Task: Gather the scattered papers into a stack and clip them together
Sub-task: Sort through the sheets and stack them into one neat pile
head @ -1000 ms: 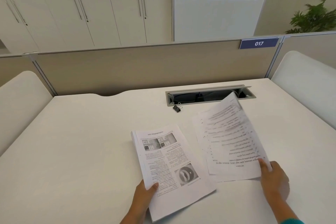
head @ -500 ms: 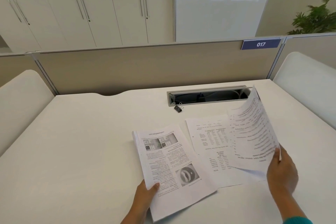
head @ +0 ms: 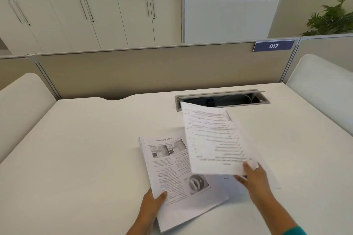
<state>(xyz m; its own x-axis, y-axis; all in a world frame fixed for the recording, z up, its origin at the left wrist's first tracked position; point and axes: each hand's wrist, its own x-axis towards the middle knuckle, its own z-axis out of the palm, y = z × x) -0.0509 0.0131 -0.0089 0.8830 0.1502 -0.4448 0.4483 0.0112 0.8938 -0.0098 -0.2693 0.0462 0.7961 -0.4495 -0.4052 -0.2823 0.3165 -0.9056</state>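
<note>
Two hands on printed papers at a white desk.

The left hand (head: 152,203) grips the near-left corner of the stack (head: 172,173) lying on the desk (head: 86,149), thumb on top. The right hand (head: 254,179) pinches a blurred sheet (head: 212,139) by its near corner, lifted over the stack's right edge and over another sheet (head: 271,177) lying flat beneath.

You get soft, bright, even light. The sheet (head: 214,139) your right hand (head: 256,179) holds looks smeared. Shadows on the desk (head: 86,149) are faint. Straight lines bend near the edges.
</note>
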